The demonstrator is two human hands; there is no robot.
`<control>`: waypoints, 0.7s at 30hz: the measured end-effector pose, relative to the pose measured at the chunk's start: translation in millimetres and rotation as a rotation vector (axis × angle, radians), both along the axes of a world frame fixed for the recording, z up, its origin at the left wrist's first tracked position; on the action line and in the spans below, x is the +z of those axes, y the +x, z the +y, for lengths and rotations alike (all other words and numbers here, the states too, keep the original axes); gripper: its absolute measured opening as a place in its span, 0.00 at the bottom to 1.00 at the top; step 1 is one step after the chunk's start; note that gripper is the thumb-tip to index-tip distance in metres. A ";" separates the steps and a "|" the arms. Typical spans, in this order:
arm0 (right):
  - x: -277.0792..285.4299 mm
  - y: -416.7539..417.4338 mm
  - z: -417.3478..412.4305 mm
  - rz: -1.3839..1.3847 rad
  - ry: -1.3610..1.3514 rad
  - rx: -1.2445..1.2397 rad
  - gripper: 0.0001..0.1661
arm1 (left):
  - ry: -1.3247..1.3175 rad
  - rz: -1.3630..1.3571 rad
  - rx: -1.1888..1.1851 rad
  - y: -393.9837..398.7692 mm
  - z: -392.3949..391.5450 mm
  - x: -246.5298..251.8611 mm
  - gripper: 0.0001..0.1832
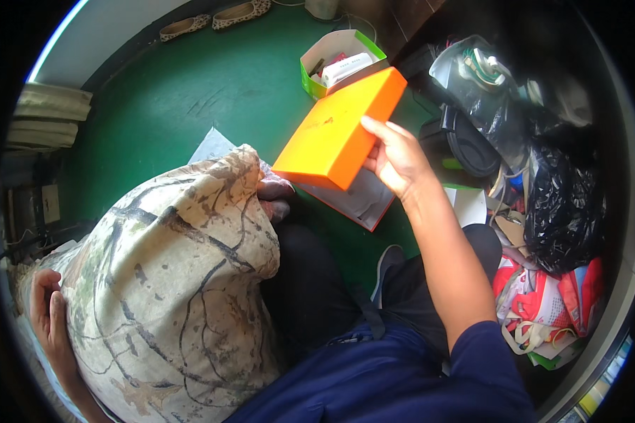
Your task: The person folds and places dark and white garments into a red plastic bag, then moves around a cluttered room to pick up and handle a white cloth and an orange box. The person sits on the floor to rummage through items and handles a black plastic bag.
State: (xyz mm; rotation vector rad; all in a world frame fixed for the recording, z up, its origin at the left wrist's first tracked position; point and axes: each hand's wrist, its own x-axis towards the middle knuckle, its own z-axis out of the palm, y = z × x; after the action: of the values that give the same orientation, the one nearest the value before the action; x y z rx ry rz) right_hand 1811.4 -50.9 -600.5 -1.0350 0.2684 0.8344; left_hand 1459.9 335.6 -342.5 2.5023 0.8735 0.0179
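Note:
My right hand [394, 156] grips a shallow orange cardboard box [338, 124] by its near right side, thumb on the top edge. The box is tilted, and dark marks show on its face. Below it, a grey-lined tray or lid with an orange edge [364, 203] is partly hidden. To my left, camouflage-print cloth [190, 275] bulges close to the camera. Dark finger- or toe-like shapes [275, 201] emerge by its far end, beside a whitish sheet [211, 145]. At the left rim a hand [50, 312] rests against the cloth; whether it is mine is unclear.
An open green-and-white carton [344, 58] with a white roll stands on the green floor [164, 106]. Right of me are a clear plastic bag [481, 79], a black plastic bag [563, 211] and red-and-white bags [545, 301]. Patterned flat shoes [241, 15] lie by the wall.

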 end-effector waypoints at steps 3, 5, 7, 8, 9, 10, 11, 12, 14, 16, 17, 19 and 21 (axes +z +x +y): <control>-11.1 -18.5 -25.8 0.032 -0.095 -0.049 0.23 | -0.032 -0.029 0.057 0.7 -6.6 -3.0 0.10; -31.4 -36.2 -47.3 0.003 -0.196 -0.083 0.23 | -0.033 -0.036 0.087 0.6 -8.1 -3.6 0.10; -62.6 -54.6 -74.4 0.054 -0.300 -0.110 0.24 | -0.035 -0.044 0.089 0.6 -6.6 -6.7 0.10; -77.0 -64.7 -83.1 0.075 -0.330 -0.128 0.25 | -0.035 -0.043 0.086 0.3 -7.1 -5.4 0.10; -94.6 -73.3 -93.8 0.091 -0.420 -0.124 0.24 | -0.037 -0.043 0.079 0.4 -6.8 -4.8 0.10; -110.4 -82.2 -101.7 0.119 -0.459 -0.139 0.24 | -0.038 -0.039 0.076 0.4 -6.3 -3.8 0.10; -124.8 -90.3 -108.2 0.147 -0.501 -0.157 0.23 | -0.041 -0.037 0.071 0.5 -5.1 -4.1 0.10; -138.8 -97.6 -111.0 0.173 -0.519 -0.193 0.22 | -0.037 -0.031 0.069 0.4 -6.4 -1.5 0.10; -160.1 -108.5 -116.4 0.212 -0.538 -0.250 0.22 | -0.029 -0.033 0.078 1.3 -7.7 -3.2 0.10; -166.1 -113.7 -111.9 0.235 -0.540 -0.282 0.22 | -0.027 -0.027 0.093 -0.2 -8.3 -3.4 0.11; -169.0 -115.5 -109.9 0.224 -0.525 -0.293 0.22 | -0.032 -0.023 0.102 -2.6 -6.7 -3.6 0.11; -201.1 -119.5 -118.0 0.158 -0.541 -0.304 0.24 | -0.036 -0.027 0.100 -1.1 -6.9 -3.2 0.11; -220.3 -118.2 -122.4 0.126 -0.599 -0.318 0.25 | -0.028 -0.040 0.092 3.4 -9.5 -3.0 0.11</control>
State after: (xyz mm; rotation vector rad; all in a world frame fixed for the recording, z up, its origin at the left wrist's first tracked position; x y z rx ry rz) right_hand 1693.1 -173.3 -820.8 -1.4478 0.8029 0.5350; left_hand 1463.2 326.2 -345.5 2.4251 0.9655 0.0853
